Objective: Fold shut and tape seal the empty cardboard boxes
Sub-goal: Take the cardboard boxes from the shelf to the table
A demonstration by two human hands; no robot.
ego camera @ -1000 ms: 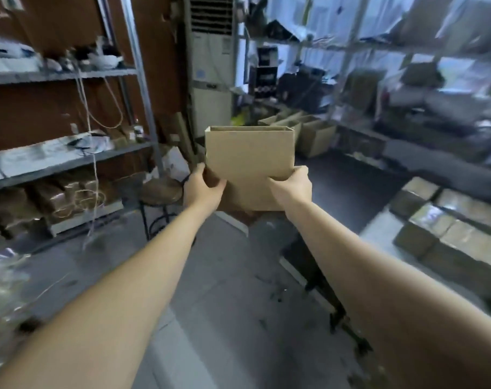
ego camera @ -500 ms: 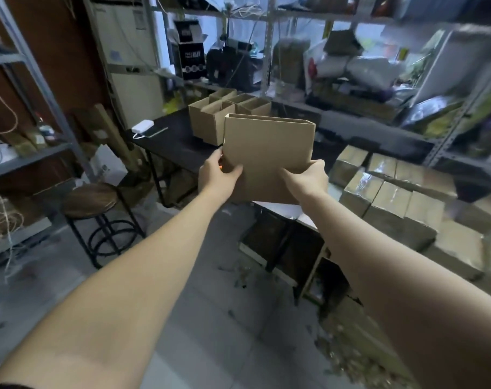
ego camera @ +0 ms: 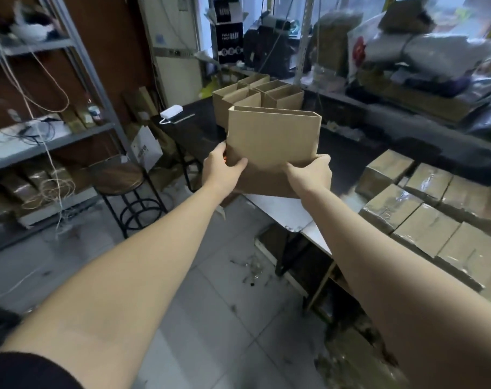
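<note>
A plain brown cardboard box (ego camera: 272,136), squashed nearly flat with its narrow top open, is held up in the air in front of me, above the near edge of the black table (ego camera: 359,161). My left hand (ego camera: 220,168) grips its lower left corner, thumb on the near face. My right hand (ego camera: 311,172) grips the lower right part, fingers curled round the edge. Several open-topped boxes (ego camera: 255,96) stand on the table behind it. Several tape-sealed boxes (ego camera: 424,209) lie in rows at the right.
A round stool (ego camera: 118,178) stands on the tiled floor at the left, beside metal shelving (ego camera: 50,141) with cords and bundles. A white power bank (ego camera: 171,112) lies on the table's far left. A cluttered shelf runs behind the table. Scraps litter the floor under the white board (ego camera: 292,214).
The view has swung right from the shelving to the table. The box stays in both hands and now hangs over the table's near edge, closer to the open boxes.
</note>
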